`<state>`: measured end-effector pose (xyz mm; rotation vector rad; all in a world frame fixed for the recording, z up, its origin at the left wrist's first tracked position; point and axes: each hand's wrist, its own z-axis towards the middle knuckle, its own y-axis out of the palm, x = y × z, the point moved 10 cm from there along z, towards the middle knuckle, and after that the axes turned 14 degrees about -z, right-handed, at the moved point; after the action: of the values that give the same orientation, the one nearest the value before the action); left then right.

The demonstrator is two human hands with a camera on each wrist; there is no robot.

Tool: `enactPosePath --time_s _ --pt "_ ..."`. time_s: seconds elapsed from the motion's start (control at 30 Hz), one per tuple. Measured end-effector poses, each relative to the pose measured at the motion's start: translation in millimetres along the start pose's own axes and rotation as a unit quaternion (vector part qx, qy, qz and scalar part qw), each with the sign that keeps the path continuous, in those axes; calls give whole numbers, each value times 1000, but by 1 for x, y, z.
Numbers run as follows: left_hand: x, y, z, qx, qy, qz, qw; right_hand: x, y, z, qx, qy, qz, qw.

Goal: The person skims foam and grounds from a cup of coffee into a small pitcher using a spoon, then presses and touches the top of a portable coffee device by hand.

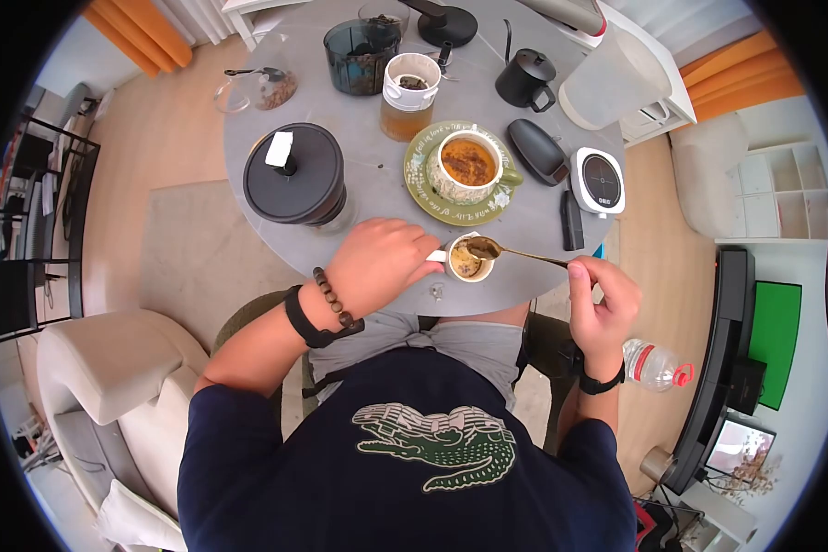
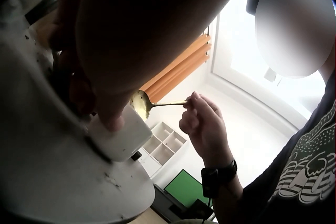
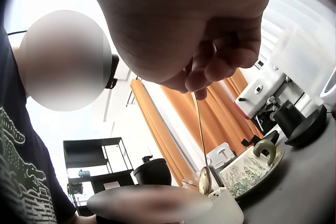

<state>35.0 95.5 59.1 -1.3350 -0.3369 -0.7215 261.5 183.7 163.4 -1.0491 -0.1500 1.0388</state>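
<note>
In the head view, the left hand (image 1: 384,264) grips the handle of a small white cup (image 1: 469,258) near the table's front edge. Brownish, foamy contents show inside the cup. The right hand (image 1: 603,304) pinches the far end of a long gold spoon (image 1: 534,258). The spoon's bowl, with brown matter on it, is over the cup's rim. In the left wrist view, the spoon (image 2: 143,103) tilts above the white cup (image 2: 119,134). The right wrist view shows the spoon (image 3: 203,179) hanging from the right fingers at the cup (image 3: 226,208).
Behind the cup, a larger cup (image 1: 469,166) stands on a green plate (image 1: 420,198). A black-lidded container (image 1: 294,175) is at left. A white-rimmed jar (image 1: 411,97), black pitcher (image 1: 526,78), dark case (image 1: 536,152) and white scale (image 1: 600,202) stand further off.
</note>
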Motion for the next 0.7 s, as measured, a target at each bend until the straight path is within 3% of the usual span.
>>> enactPosePath --time_s 0.37,0.43,0.53,0.7 --pt "0 3 1 -5 -4 7 1000 6 -3 -4 -16 30 -20 999" --pt "-1 3 1 -3 -2 3 1000 17 -7 -8 17 70 4 997" --pt "-1 4 1 3 4 -8 1000 11 -4 -8 -10 52 -9 999" --pt "-1 3 2 9 3 -32 999 20 -9 -13 18 74 10 997"
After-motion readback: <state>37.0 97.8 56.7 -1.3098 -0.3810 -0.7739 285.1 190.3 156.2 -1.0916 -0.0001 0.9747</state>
